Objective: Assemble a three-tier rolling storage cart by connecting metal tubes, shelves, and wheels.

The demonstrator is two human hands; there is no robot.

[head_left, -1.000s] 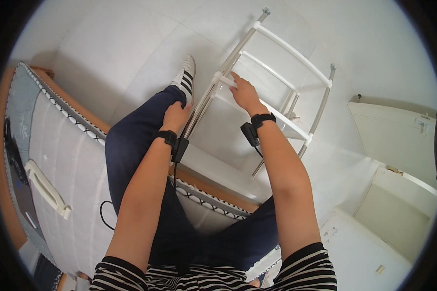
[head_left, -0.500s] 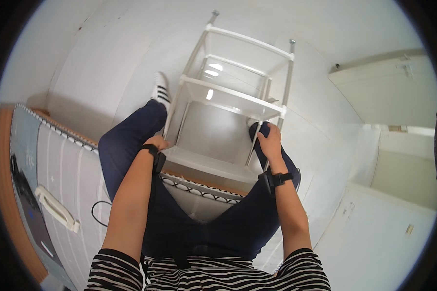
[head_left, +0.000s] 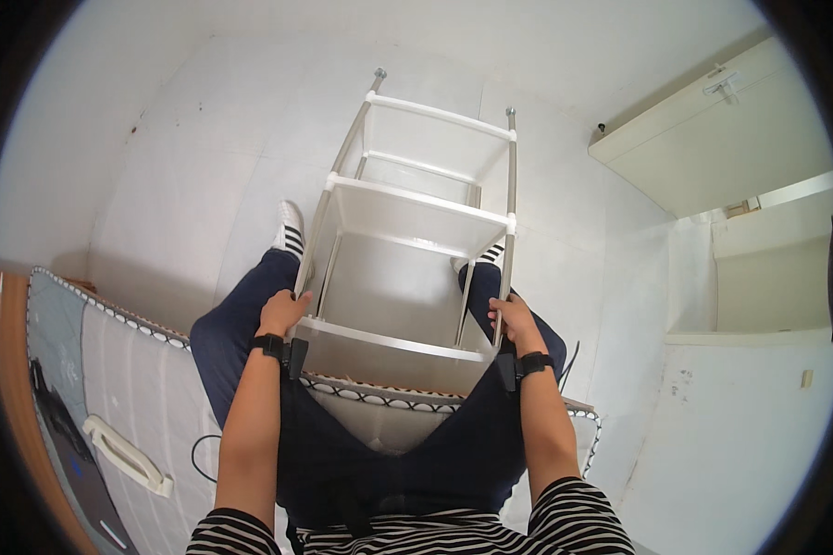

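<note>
Head view: my left grip (head_left: 284, 313) closed round left rack pole (head_left: 315, 234), seven o'clock; right grip (head_left: 511, 317) round right rack pole (head_left: 507, 268), five; white shelves (head_left: 421, 199) joined, what's left unclear.

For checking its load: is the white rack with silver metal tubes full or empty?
The rack appears empty: nothing stored shows between its white bars.

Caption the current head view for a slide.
Left-hand grip and right-hand grip on opposite sides of a white-shelved rack.
</note>
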